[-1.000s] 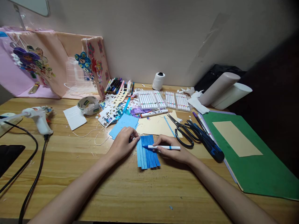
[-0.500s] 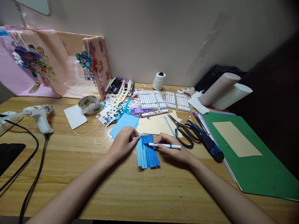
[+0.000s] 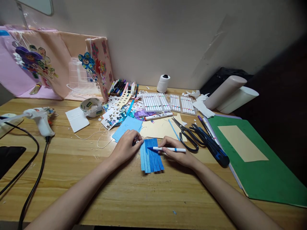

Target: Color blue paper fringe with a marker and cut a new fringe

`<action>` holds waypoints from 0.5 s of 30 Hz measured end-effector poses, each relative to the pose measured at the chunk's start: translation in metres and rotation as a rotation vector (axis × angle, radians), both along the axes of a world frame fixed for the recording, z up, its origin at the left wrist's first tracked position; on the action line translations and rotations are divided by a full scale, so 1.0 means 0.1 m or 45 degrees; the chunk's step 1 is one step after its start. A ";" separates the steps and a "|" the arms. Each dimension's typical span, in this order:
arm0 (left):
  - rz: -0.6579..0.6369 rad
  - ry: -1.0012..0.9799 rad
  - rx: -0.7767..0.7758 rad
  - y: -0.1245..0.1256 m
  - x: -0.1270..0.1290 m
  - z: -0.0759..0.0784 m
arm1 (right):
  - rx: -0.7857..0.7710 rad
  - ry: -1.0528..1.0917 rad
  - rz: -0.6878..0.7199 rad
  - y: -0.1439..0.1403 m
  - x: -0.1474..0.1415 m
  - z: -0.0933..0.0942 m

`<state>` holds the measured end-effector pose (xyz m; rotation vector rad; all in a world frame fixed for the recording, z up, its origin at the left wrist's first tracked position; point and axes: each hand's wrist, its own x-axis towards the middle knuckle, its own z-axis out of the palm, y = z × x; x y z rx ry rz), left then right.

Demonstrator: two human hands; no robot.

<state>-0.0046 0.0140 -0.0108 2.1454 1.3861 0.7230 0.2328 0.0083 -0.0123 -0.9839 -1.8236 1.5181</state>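
Note:
A blue paper piece cut into strips point(image 3: 151, 159) lies on the wooden desk point(image 3: 144, 198) in front of me. My left hand point(image 3: 126, 147) presses down on its upper left corner, fingers curled. My right hand point(image 3: 178, 153) grips a white marker with a blue tip point(image 3: 168, 149); the tip rests on the paper's upper middle. Part of the paper is coloured darker blue, its left strips lighter.
Black scissors point(image 3: 189, 134) and a blue-handled knife point(image 3: 216, 150) lie right of my hand. A green folder point(image 3: 263, 172) sits far right. Marker trays point(image 3: 165, 103), paper scraps, tape roll point(image 3: 90, 106), a glue gun point(image 3: 39, 119) with cable at left.
The marker tip has shifted slightly on the blue paper; both hands stay nearly where they were.

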 end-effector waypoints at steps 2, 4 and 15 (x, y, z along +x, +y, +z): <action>0.000 -0.001 0.003 0.00 0.00 0.00 | 0.007 -0.006 0.046 0.00 0.00 0.00; 0.000 -0.002 0.005 -0.01 0.00 0.00 | 0.013 -0.010 0.043 0.00 0.00 0.00; -0.002 0.004 -0.001 0.00 0.00 0.00 | 0.003 0.007 0.003 0.01 0.00 0.01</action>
